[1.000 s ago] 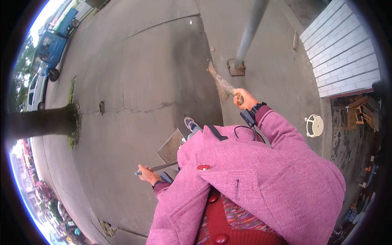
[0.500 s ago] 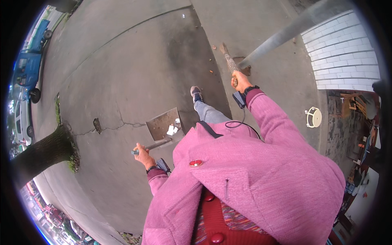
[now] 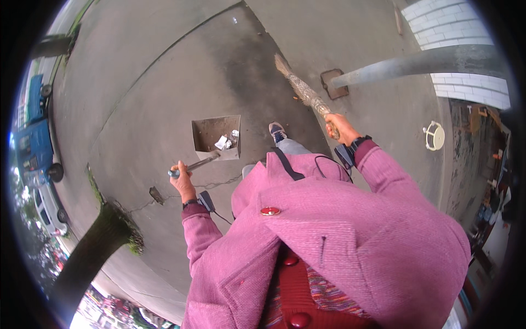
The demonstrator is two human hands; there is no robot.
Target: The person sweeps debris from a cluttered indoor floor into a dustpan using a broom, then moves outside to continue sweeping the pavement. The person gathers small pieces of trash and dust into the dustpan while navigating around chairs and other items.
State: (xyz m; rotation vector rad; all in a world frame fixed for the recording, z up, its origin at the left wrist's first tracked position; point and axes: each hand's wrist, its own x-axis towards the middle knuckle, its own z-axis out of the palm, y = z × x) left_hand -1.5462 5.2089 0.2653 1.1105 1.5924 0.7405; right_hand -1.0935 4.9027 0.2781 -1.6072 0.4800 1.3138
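Observation:
My left hand [image 3: 182, 181] is closed round the handle of a metal dustpan [image 3: 206, 127], held out ahead and to the left of my body. Crumpled white scraps [image 3: 223, 143] and some dirt lie inside the pan, towards its near right corner. My right hand [image 3: 338, 128] grips a short straw broom [image 3: 307, 94] by its near end. The broom's bristles slant away forward and to the left, above the pavement; whether their tips touch it I cannot tell.
A grey pole [image 3: 416, 64] rises from a square base [image 3: 334, 84] on the right. Further right is a white round stool [image 3: 434, 136]. A tree trunk [image 3: 101, 241] stands at the left, with a blue truck [image 3: 34, 145] beyond. Litter [image 3: 235, 21] lies far ahead on the pavement.
The dustpan and my left hand have moved forward. My right hand with the broom has shifted right and a little nearer. The view has turned, and the pole now appears further from the broom.

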